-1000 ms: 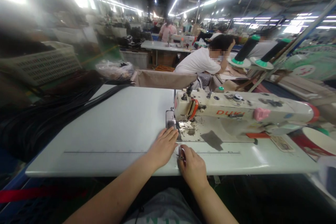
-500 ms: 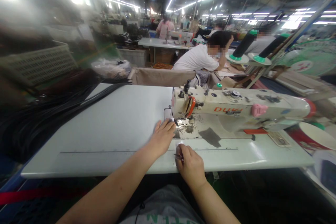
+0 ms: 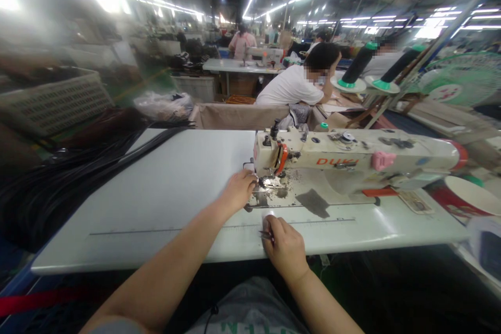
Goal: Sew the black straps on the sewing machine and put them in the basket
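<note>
Holding what look like snips (image 3: 266, 235) in the right hand (image 3: 285, 245).

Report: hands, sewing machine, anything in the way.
Left hand at needle end of sewing machine, grip unclear. Right hand holding small metal tool near table edge. Dark grey patch on machine bed: scrap or stain, unclear.

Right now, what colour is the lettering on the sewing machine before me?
The lettering is orange, shown in the head view.
</note>
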Demonstrator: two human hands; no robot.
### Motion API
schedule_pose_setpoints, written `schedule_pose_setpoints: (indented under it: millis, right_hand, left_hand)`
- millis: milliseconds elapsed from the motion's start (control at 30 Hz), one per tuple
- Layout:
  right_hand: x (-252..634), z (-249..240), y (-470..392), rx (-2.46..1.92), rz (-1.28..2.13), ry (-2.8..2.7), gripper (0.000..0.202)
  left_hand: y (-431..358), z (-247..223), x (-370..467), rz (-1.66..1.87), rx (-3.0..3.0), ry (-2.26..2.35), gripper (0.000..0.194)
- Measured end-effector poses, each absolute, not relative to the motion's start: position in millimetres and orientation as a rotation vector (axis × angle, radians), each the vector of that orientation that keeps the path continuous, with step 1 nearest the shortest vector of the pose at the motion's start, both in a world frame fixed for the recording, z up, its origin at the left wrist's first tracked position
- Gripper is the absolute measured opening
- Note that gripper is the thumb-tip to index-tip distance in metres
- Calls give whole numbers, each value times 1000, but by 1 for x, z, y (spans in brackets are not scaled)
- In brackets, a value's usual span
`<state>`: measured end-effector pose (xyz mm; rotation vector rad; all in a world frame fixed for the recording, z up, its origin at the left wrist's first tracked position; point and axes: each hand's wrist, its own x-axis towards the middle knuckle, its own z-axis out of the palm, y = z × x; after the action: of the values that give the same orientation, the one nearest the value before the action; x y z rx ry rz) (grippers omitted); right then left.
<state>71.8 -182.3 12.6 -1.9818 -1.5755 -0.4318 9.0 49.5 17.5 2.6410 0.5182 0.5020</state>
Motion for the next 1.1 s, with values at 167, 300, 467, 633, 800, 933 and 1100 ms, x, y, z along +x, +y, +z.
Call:
schedule_pose_setpoints:
  millis: [167, 300, 467, 633, 800, 933, 1100]
  right_hand:
    - [72, 11, -182, -1960, -467, -1570, 20]
    - [72, 7, -183, -1971, -483, -1561, 21]
    - [72, 6, -184, -1961, -471, -1574, 23]
    - [72, 8, -184, -1949, -474, -1566, 25]
    - [71, 8, -184, -1964, -478, -1562, 25]
    - [71, 9, -184, -1987, -478, -1561, 27]
    - [70, 8, -184, -1993, -496, -1572, 28]
  left_hand:
    - [81, 14, 40, 504, 2655, 429, 32]
    - [85, 15, 52, 505, 2672, 386, 33]
    - [80, 14, 49, 541, 2708, 360, 36]
    - [79, 15, 48, 554, 2731, 366, 35]
    - [74, 21, 45, 581, 2745, 345, 36]
    - [72, 24, 41, 585, 2731, 406, 35]
    - [79, 22, 40, 531, 2734, 397, 31]
